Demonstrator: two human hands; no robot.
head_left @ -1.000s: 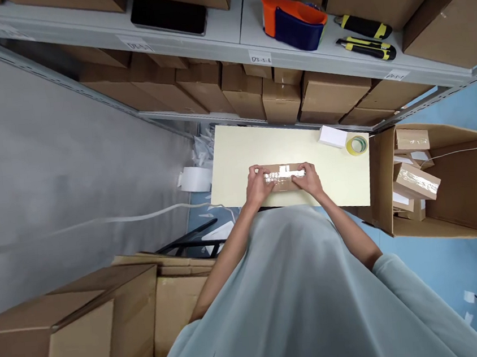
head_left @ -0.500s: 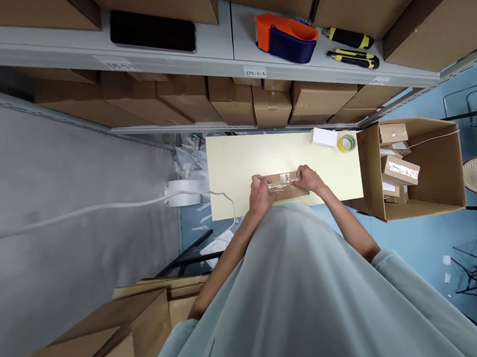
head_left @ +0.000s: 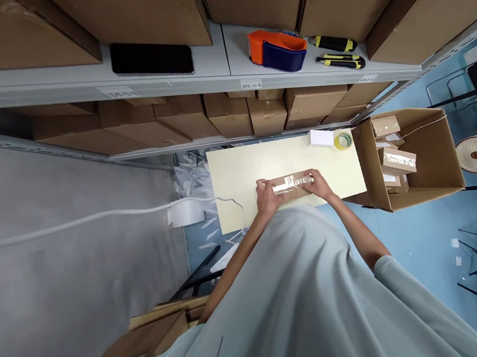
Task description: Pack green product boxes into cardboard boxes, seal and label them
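The long brown cardboard box with a strip of clear glossy tape (head_left: 292, 195) sits over the near-middle of the cream rectangular tabletop (head_left: 238, 173). The person's left hand (head_left: 268, 199) grips its left end, the right hand (head_left: 318, 185) its right. Compared with half a second ago, white glare spreads further along the tape, suggesting that the box was tipped slightly; both grips remain, so handling appears unfinished. A yellow-green tape roll (head_left: 337, 143) lies at the tabletop's far right corner.
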